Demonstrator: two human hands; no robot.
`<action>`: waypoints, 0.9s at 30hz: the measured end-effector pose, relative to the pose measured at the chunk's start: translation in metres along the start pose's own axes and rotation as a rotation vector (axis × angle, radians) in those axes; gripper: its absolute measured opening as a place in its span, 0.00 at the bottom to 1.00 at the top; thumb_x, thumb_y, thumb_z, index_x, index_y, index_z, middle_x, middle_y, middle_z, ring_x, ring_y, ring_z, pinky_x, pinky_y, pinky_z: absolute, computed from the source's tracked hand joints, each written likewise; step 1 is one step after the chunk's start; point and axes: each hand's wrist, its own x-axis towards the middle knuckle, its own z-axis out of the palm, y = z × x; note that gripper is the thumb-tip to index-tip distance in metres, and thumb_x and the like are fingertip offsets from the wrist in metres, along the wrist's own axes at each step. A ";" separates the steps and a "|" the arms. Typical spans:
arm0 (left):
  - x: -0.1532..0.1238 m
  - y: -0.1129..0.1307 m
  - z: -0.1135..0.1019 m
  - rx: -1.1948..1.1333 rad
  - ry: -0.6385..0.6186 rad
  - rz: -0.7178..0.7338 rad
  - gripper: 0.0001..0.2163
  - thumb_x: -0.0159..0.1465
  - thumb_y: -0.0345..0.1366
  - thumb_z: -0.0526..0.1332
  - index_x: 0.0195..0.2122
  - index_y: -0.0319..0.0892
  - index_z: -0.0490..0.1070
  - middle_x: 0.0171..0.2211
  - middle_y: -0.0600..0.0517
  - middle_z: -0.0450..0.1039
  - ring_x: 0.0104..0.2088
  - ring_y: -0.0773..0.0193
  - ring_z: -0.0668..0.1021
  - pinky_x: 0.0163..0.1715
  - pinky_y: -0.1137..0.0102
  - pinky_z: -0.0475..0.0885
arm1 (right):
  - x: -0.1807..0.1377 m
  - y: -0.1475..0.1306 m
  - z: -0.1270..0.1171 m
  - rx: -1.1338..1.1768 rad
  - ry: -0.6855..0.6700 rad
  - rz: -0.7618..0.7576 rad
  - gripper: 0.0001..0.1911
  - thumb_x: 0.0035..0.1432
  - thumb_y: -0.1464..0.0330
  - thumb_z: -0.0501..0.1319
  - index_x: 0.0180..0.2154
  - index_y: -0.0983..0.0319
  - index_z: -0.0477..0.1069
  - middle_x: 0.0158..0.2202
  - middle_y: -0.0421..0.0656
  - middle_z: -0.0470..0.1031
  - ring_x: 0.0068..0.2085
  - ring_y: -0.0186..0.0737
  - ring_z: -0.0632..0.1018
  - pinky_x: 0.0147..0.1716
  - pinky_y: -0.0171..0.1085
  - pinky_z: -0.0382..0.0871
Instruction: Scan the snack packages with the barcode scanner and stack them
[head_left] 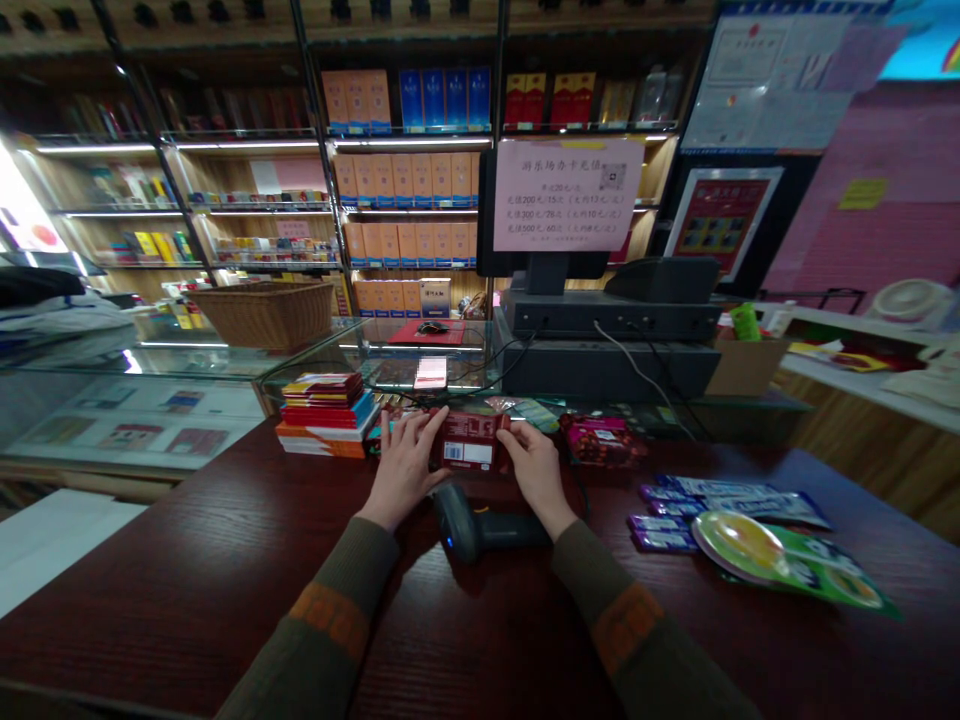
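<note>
A dark red snack packet (469,440) is held up by its two ends, its printed back and white barcode label facing me. My left hand (403,468) grips the left end, index finger along the top and thumb low at the side. At the right edge, the fingers of my right hand (534,468) pinch the packet. Just below it, a black handheld barcode scanner (469,530) lies on the dark wooden counter (465,640), a small blue light showing on it. My right wrist is close to the scanner's handle.
Stacked boxes (326,415) stand left of my hands. A red-brown packet (600,440) lies to the right, then purple wrapped bars (664,530) and a green blister pack (795,565). Behind are a cash register (607,345), a wicker basket (266,315) and stocked shelves.
</note>
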 end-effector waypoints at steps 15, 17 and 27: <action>-0.003 0.002 -0.002 0.058 0.006 -0.041 0.45 0.53 0.36 0.72 0.70 0.48 0.52 0.60 0.40 0.63 0.64 0.42 0.64 0.69 0.40 0.42 | -0.003 -0.005 0.004 -0.047 -0.039 -0.017 0.14 0.61 0.57 0.59 0.32 0.58 0.76 0.32 0.43 0.79 0.36 0.44 0.77 0.40 0.38 0.69; -0.003 0.003 -0.004 0.030 0.004 -0.024 0.45 0.53 0.37 0.72 0.70 0.48 0.52 0.64 0.38 0.60 0.68 0.40 0.60 0.69 0.40 0.41 | -0.003 -0.003 0.004 -0.032 -0.035 -0.008 0.14 0.61 0.56 0.59 0.32 0.58 0.76 0.33 0.43 0.80 0.36 0.44 0.77 0.39 0.38 0.70; -0.003 -0.003 -0.006 -0.003 -0.040 0.104 0.49 0.56 0.44 0.70 0.73 0.45 0.42 0.66 0.41 0.62 0.68 0.44 0.61 0.71 0.43 0.38 | 0.000 0.006 0.006 0.042 -0.032 0.056 0.15 0.59 0.54 0.60 0.33 0.58 0.77 0.33 0.43 0.81 0.36 0.46 0.79 0.38 0.40 0.73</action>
